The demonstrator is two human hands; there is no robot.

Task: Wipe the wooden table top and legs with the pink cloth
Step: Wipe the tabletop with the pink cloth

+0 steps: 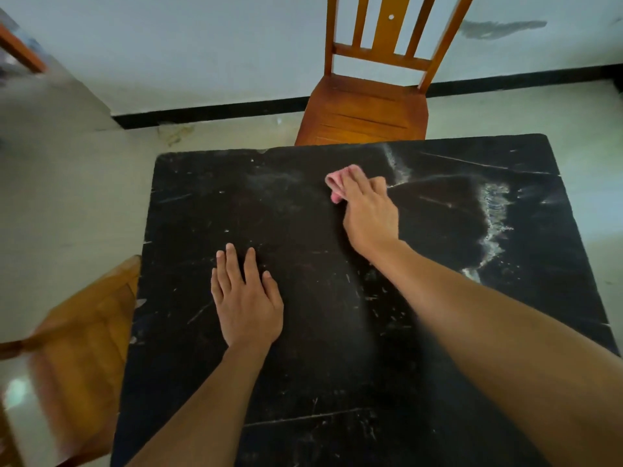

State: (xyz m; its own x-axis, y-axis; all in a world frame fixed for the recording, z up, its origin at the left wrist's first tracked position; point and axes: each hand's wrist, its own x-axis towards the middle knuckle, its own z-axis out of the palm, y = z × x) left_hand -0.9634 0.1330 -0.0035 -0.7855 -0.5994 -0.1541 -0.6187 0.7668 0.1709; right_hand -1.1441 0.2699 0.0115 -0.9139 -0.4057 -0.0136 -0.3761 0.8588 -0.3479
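Left hand [246,298] is bracing flat on the table top [303,382], right hand [369,214] is clutching the bunched pink cloth [340,178]; risk: small wad may be smearing the dust streak [494,227] to its right.

Dark, scratched desk [303,365] on a pale floor [67,197]. Shows whitish dusty streaks [494,214] toward the far right. Bears the left hand [247,298], flat, fingers straight, near the middle, and farther back the right hand [369,214], holding a bunched pink cloth [338,180] against the top.
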